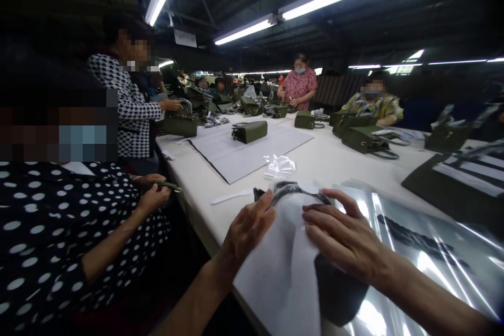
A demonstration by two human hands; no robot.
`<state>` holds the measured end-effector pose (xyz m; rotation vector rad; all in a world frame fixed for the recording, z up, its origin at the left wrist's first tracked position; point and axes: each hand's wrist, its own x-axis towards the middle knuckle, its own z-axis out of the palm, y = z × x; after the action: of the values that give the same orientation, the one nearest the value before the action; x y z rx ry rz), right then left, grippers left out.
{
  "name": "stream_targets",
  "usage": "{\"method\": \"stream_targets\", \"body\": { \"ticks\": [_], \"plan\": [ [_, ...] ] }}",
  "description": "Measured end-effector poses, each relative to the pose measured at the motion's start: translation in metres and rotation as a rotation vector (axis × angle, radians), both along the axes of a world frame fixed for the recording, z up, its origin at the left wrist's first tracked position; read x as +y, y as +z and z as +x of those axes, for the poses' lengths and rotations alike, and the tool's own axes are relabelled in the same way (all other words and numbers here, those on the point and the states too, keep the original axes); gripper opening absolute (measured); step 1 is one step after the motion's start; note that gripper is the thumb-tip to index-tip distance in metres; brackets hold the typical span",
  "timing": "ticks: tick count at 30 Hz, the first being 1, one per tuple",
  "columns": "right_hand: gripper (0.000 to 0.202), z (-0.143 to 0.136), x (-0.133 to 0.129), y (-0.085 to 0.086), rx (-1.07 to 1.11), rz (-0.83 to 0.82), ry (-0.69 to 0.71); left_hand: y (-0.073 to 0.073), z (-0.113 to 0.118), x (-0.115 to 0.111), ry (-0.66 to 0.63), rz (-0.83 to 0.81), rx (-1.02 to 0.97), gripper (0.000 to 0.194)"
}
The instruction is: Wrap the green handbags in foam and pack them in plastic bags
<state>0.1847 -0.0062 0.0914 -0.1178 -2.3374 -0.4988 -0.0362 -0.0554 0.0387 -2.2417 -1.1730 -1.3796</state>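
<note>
Just in front of me is a dark green handbag (342, 291), largely hidden under a white wrapping sheet (281, 273). Its dark handle (289, 189), seemingly in clear film, arches up at the far side. My left hand (249, 226) has its fingers curled at the sheet's left edge, beside the handle. Stretched out over the sheet and the bag's right side, the fingers of my right hand (342, 236) lie apart, the thumb near the handle's right end. What lies beneath both palms is hidden.
Clear plastic film (417, 268) spreads at right, near a large green bag (452, 189). Ahead lie a small clear bag (279, 167), a white strip (232, 197) and a green handbag (250, 132) on a grey board (220, 160). A co-worker's hands (154, 194) hold a strap at left.
</note>
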Motion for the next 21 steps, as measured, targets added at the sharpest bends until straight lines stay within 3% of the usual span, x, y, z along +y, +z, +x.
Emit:
{"method": "stream_targets", "body": {
  "ticks": [3, 6, 11, 17, 21],
  "plan": [
    [0.010, 0.007, 0.000, 0.000, -0.074, 0.079, 0.095, 0.014, 0.000, 0.011, -0.065, 0.036, 0.176, 0.004],
    [0.018, 0.007, 0.001, 0.006, -0.273, 0.028, 0.226, 0.015, 0.002, 0.013, -0.038, 0.000, 0.216, 0.011],
    [0.017, -0.002, -0.008, 0.009, -0.573, -0.234, 0.038, 0.008, 0.005, 0.012, -0.037, -0.159, 0.057, 0.009],
    [0.025, 0.004, -0.028, -0.012, -0.409, -0.403, 0.073, 0.000, -0.003, 0.004, -0.128, -0.288, -0.197, 0.009],
    [0.035, 0.012, -0.041, -0.034, -0.371, -0.314, -0.042, -0.008, -0.010, 0.003, -0.117, -0.267, -0.258, 0.013]
  ]
}}
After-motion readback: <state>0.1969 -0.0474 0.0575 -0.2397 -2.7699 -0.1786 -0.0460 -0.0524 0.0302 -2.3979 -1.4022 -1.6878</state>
